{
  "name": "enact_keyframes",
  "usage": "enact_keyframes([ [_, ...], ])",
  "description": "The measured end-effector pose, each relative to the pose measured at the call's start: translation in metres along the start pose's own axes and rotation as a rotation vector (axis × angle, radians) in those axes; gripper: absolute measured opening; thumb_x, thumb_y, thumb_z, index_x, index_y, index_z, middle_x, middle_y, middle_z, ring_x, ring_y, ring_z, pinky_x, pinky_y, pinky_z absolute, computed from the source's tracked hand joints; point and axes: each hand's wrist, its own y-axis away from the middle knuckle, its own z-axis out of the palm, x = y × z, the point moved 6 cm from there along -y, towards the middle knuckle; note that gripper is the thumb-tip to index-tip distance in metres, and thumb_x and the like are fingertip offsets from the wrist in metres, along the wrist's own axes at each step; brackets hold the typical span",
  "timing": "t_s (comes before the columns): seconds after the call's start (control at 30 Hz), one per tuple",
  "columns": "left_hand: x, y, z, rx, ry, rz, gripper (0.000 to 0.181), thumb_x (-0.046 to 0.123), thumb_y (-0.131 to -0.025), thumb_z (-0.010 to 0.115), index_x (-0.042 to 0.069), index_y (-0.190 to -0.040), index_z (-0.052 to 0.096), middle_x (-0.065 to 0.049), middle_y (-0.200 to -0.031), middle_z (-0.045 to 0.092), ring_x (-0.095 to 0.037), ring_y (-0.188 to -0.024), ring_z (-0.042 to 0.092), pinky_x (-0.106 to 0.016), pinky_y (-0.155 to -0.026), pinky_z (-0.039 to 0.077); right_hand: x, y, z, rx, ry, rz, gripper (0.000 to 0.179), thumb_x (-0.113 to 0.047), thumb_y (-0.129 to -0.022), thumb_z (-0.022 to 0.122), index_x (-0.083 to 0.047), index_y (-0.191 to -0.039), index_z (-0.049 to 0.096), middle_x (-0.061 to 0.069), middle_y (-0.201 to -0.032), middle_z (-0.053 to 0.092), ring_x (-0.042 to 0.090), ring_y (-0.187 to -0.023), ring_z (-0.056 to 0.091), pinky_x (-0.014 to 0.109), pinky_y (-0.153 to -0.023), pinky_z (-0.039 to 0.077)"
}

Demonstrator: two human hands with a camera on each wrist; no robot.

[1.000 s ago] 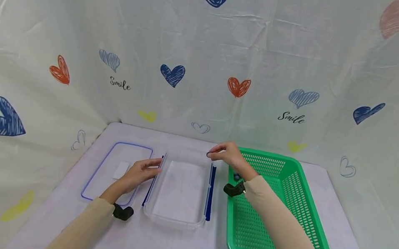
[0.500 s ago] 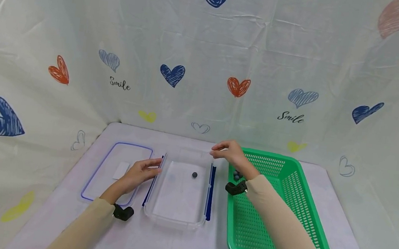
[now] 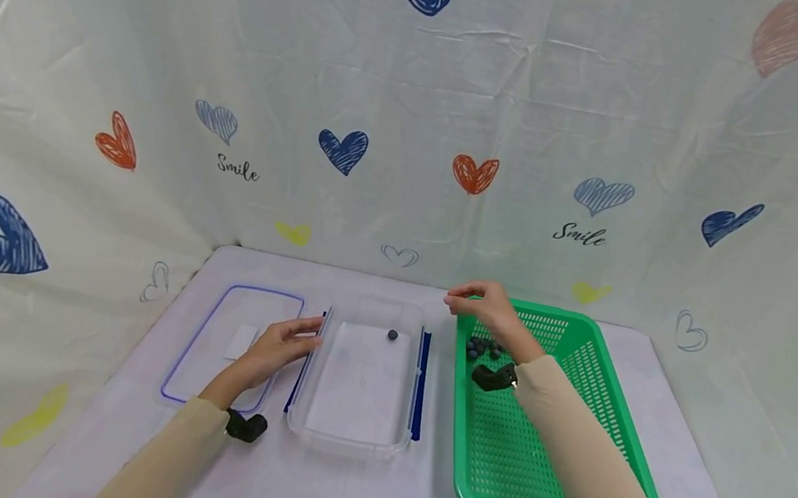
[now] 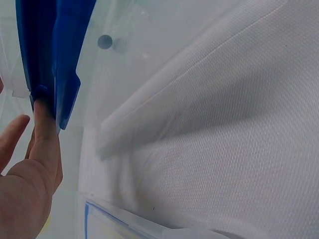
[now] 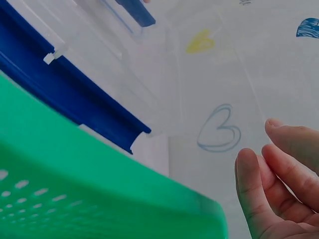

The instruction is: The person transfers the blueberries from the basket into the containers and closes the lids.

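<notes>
A single dark round berry, like a blueberry (image 3: 392,335), lies inside the clear plastic container (image 3: 346,444); the left wrist view shows it too, through the container's wall. My left hand (image 3: 277,349) touches the container's left side, fingers extended against the blue side latch (image 4: 42,45). Above the far left corner of the green basket (image 3: 456,458) hovers my right hand (image 3: 488,307), fingers loosely bent and nothing between them, as the right wrist view shows. Several more dark blueberries (image 3: 480,346) sit in the basket's far left part, below the right wrist.
To the left of the container lies a clear lid with a blue seal (image 3: 192,348), partly behind the left forearm. The container's other blue latch (image 3: 420,395) hangs beside the basket. A white curtain printed with hearts (image 3: 404,208) rises behind the table.
The right hand has let go of a blueberry, which now lies in the container and has rolled slightly farther away. That hand has moved right, toward the basket. The left hand stays put.
</notes>
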Motion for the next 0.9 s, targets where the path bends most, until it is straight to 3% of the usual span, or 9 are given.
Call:
enact_keyframes([
  [0.23, 0.001, -0.001, -0.001, 0.001, -0.005, 0.002, 0.062, 0.021, -0.098, 0.066, -0.001, -0.150, 0.041, -0.025, -0.153, 0.038, -0.037, -0.134, 0.045, -0.041, -0.107, 0.044, 0.009, 0.007, -0.016, 0.016, -0.016, 0.011, 0.037, -0.016, -0.095, 0.070, 0.008, -0.122, 0.064, 0.022, -0.119, 0.063, 0.034, -0.102, 0.067, 0.053, -0.100, 0.049],
  [0.5, 0.002, 0.000, 0.001, -0.005, -0.008, 0.001, 0.062, 0.021, -0.099, 0.066, -0.001, -0.150, 0.040, -0.025, -0.153, 0.037, -0.038, -0.135, 0.044, -0.041, -0.107, 0.043, 0.025, 0.014, -0.031, 0.033, -0.017, 0.017, 0.035, -0.016, -0.095, 0.070, 0.008, -0.120, 0.065, 0.024, -0.121, 0.063, 0.044, -0.108, 0.062, 0.046, -0.095, 0.053],
  [0.7, 0.001, 0.000, 0.001, -0.007, 0.001, 0.007, 0.062, 0.021, -0.099, 0.066, -0.002, -0.150, 0.040, -0.025, -0.153, 0.038, -0.038, -0.135, 0.043, -0.041, -0.107, 0.043, 0.038, 0.018, -0.042, 0.045, -0.003, 0.022, 0.038, -0.017, -0.096, 0.070, 0.010, -0.122, 0.064, 0.025, -0.120, 0.063, 0.043, -0.109, 0.062, 0.058, -0.101, 0.046],
  [0.9, 0.001, 0.001, 0.001, -0.005, 0.004, 0.002, 0.061, 0.020, -0.099, 0.065, -0.002, -0.150, 0.040, -0.025, -0.153, 0.038, -0.038, -0.135, 0.043, -0.040, -0.107, 0.043, 0.050, 0.024, -0.047, 0.057, -0.012, 0.065, 0.039, -0.016, -0.096, 0.069, 0.011, -0.124, 0.062, 0.024, -0.123, 0.063, 0.046, -0.113, 0.059, 0.058, -0.103, 0.045],
])
